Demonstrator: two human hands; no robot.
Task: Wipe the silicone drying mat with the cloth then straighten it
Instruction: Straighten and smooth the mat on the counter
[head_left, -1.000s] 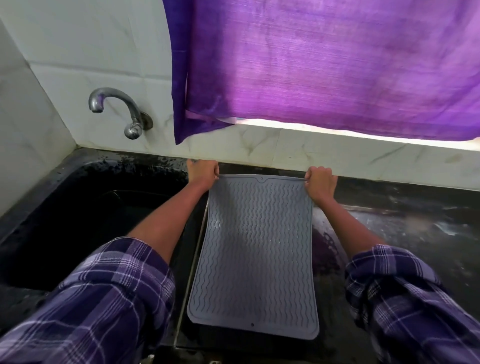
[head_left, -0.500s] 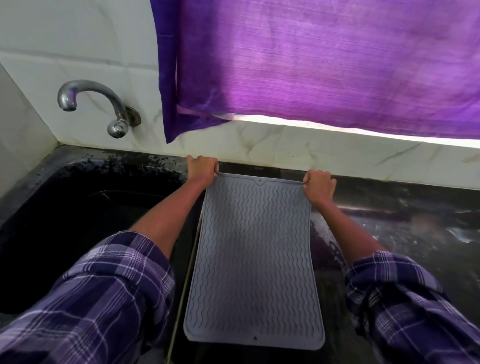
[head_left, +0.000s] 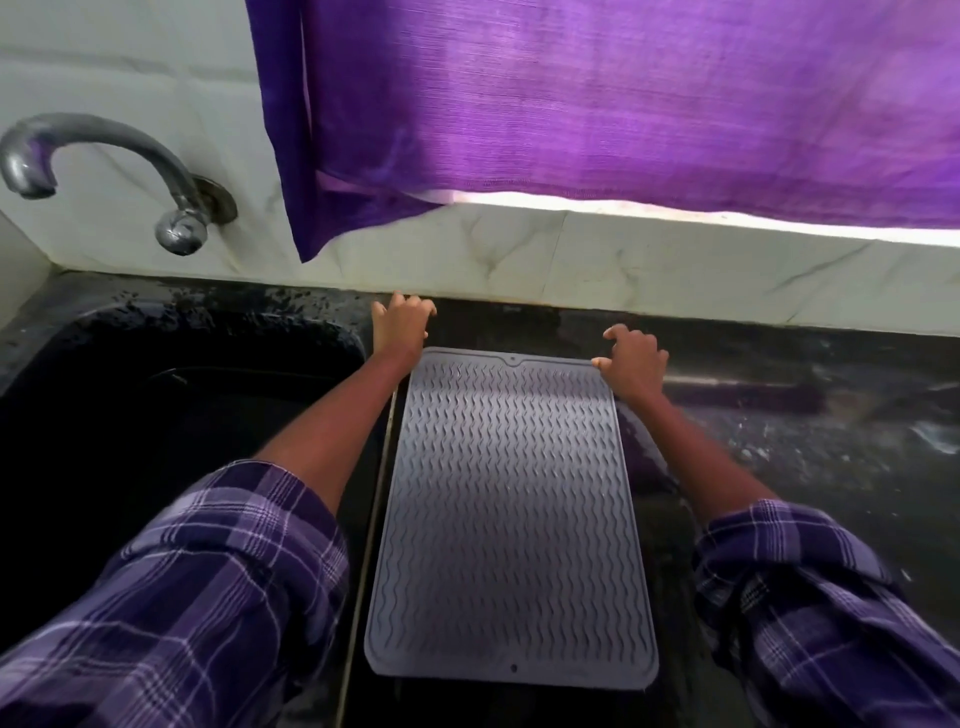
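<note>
The grey silicone drying mat (head_left: 509, 519) with wavy ridges lies flat on the black counter (head_left: 831, 467), its long sides running away from me. My left hand (head_left: 402, 325) hovers just beyond the mat's far left corner with fingers loosely spread, off the mat. At the far right corner, my right hand (head_left: 634, 358) has loosely curled fingers and its thumb touches the mat's edge. Neither hand holds a cloth.
A black sink (head_left: 156, 415) lies directly left of the mat, with a metal tap (head_left: 104, 150) on the tiled wall (head_left: 623, 270) above it. A purple curtain (head_left: 623, 104) hangs over the back wall. The counter to the right looks wet and streaked.
Both hands gripped the mat's far corners before. They have now let go, the left hand lifting off beyond the corner. The view has moved closer.
</note>
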